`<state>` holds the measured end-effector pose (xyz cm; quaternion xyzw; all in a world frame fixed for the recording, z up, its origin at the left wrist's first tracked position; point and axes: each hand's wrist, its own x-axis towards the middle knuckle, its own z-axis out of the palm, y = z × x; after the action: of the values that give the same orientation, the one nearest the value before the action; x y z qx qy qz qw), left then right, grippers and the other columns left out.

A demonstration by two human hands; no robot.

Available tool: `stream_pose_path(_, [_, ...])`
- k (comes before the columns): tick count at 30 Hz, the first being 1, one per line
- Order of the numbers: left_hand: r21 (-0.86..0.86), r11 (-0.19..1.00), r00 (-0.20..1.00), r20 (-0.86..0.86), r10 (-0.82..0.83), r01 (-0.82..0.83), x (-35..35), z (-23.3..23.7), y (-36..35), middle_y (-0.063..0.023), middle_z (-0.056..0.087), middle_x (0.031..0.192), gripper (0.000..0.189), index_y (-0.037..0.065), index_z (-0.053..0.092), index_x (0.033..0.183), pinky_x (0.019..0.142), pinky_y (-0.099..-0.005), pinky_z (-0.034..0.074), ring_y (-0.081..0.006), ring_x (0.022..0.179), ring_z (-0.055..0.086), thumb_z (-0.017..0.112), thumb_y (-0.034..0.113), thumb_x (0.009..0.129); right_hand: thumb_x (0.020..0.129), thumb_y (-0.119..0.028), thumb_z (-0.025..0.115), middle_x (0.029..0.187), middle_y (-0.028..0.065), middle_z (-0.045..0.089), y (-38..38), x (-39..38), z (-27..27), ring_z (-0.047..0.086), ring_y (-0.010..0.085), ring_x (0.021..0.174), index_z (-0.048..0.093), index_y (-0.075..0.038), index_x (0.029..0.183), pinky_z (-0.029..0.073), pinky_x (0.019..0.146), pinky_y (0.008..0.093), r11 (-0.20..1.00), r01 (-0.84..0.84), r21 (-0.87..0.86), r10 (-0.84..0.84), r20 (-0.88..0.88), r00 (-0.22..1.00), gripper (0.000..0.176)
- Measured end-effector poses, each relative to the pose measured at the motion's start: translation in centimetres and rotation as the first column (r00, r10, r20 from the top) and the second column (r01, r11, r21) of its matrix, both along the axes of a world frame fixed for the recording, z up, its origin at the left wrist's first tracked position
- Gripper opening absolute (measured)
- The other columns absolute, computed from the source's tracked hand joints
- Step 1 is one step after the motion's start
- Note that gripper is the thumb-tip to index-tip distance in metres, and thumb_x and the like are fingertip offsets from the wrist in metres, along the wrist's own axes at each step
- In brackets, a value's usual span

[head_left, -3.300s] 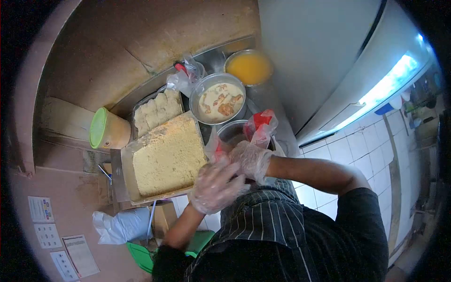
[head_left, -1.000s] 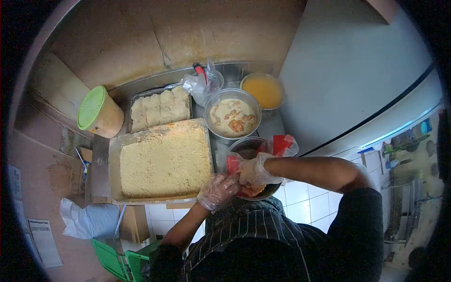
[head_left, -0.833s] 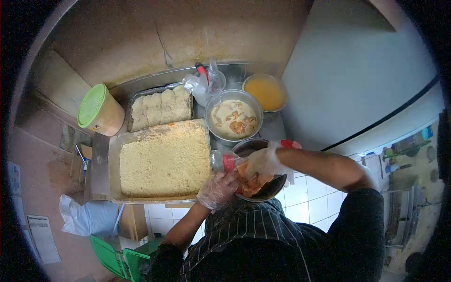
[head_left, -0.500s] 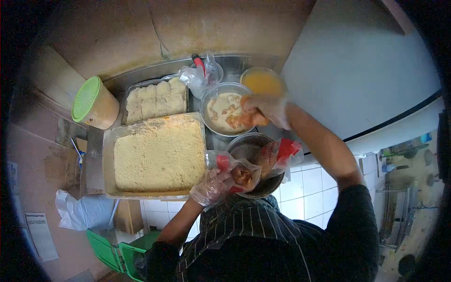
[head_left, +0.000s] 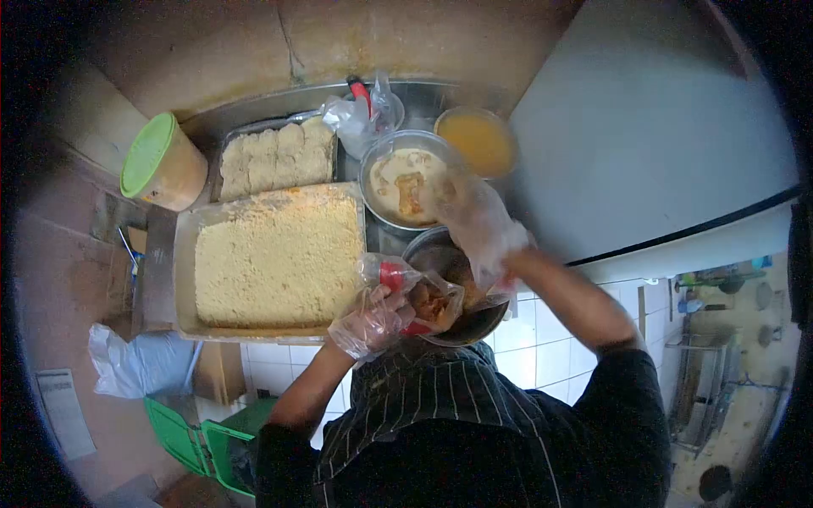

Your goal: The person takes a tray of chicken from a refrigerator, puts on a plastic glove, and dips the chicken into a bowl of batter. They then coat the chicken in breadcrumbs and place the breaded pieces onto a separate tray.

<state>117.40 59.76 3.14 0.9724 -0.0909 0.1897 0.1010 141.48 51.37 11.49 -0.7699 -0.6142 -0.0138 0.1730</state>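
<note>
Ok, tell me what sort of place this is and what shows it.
Likely a kitchen's food-prep corner, perhaps a commercial one: there's a big tray of pale crumbs, a round bowl of milky liquid with pieces in it, and a striped apron being worn.

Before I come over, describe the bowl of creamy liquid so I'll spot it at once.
Find the large pan of yellowish crumbs. Beside its upper right corner in the view stands a round metal bowl, its right side partly covered by the right hand. Unlike the orange liquid beyond it, it holds creamy liquid with lumpy pieces.
</note>
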Motion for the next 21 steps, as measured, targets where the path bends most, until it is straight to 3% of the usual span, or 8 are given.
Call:
stream_pose_path(2, [-0.033,0.999,0.998,-0.065,0.020,-0.022,-0.1,0.1,-0.3,-0.0029,0.059,0.109,0.015,0.019,0.065,0.089,0.087,-0.0383,0.050,-0.0231,0.102,0.056,0.061,0.020,0.075,0.088,-0.024,0.064,0.102,0.0146,0.063,-3.0,-3.3,0.3,0.062,0.0278,0.094,0.060,-0.004,0.109,0.049,0.084,0.0368,0.995,-0.097,-0.023,0.093,-0.126,0.988,0.030])
stream_pose_path(3, [-0.043,0.999,0.995,-0.095,0.026,-0.030,-0.1,0.1,-0.3,-0.0023,0.058,0.107,0.015,0.019,0.065,0.089,0.087,-0.0373,0.050,-0.0224,0.101,0.056,0.061,0.020,0.075,0.089,-0.020,0.062,0.098,0.0148,0.063,-3.8,-4.4,0.1,0.062,0.0308,0.093,0.061,-0.004,0.105,0.049,0.083,0.0386,0.990,-0.119,-0.080,0.044,-0.619,0.784,0.023])
stream_pose_path(5, [0.027,0.999,0.994,-0.106,-0.029,0.032,0.0,-0.7,-0.3,-0.0010,0.058,0.113,0.024,0.021,0.066,0.099,0.086,-0.0392,0.050,-0.0238,0.101,0.054,0.064,0.022,0.075,0.087,-0.019,0.062,0.095,0.0165,0.063,-3.9,-5.5,-4.3,0.062,0.0344,0.092,0.062,-0.006,0.101,0.049,0.084,0.0396,0.742,-0.546,-0.389,0.463,-0.291,0.837,0.019])
stream_pose_path(7, [0.038,0.993,0.989,-0.108,-0.106,0.111,0.1,-2.9,-0.4,0.0000,0.057,0.118,0.030,0.023,0.066,0.105,0.085,-0.0402,0.049,-0.0242,0.102,0.052,0.065,0.024,0.075,0.084,-0.022,0.065,0.098,0.0163,0.064,-3.5,-6.7,-11.7,0.063,0.0330,0.093,0.063,-0.007,0.103,0.050,0.083,0.0391,0.792,-0.429,-0.435,0.254,-0.404,0.879,0.025])
stream_pose_path(10, [-0.006,0.987,0.982,-0.100,-0.161,0.161,0.1,-5.0,-0.7,0.0012,0.056,0.123,0.032,0.025,0.066,0.109,0.088,-0.0405,0.049,-0.0233,0.109,0.050,0.063,0.024,0.077,0.081,-0.026,0.067,0.100,0.0161,0.065,-2.9,-7.4,-13.4,0.063,0.0315,0.094,0.064,-0.008,0.105,0.050,0.082,0.0383,0.722,-0.347,-0.599,0.072,-0.434,0.898,0.030])
stream_pose_path(15, [-0.090,0.982,0.984,0.082,-0.161,0.168,1.0,-0.1,-1.2,-0.0027,0.061,0.110,0.018,0.019,0.063,0.102,0.090,-0.0337,0.049,-0.0231,0.104,0.058,0.055,0.021,0.085,0.081,-0.026,0.066,0.100,0.0155,0.065,-3.6,-8.4,-17.7,0.063,0.0303,0.094,0.064,-0.009,0.105,0.050,0.082,0.0380,0.754,-0.273,-0.597,0.010,-0.404,0.914,0.030])
stream_pose_path(17, [0.012,0.983,0.981,0.069,-0.182,0.182,0.8,1.3,-1.1,-0.0020,0.061,0.112,0.022,0.020,0.063,0.105,0.089,-0.0356,0.049,-0.0233,0.106,0.057,0.056,0.022,0.084,0.081,-0.026,0.066,0.100,0.0153,0.065,-3.5,-8.5,-18.0,0.063,0.0299,0.093,0.064,-0.009,0.106,0.050,0.082,0.0379,0.772,-0.265,-0.578,0.002,-0.414,0.910,0.030])
stream_pose_path(21, [-0.059,0.985,0.983,0.098,-0.156,0.162,-0.1,-1.8,-0.5,0.0002,0.061,0.114,0.027,0.022,0.064,0.109,0.087,-0.0404,0.050,-0.0238,0.108,0.056,0.057,0.024,0.083,0.082,-0.026,0.066,0.100,0.0148,0.065,-3.1,-7.5,-17.8,0.063,0.0290,0.093,0.063,-0.010,0.106,0.050,0.082,0.0377,0.792,-0.283,-0.541,-0.005,-0.470,0.883,0.029])
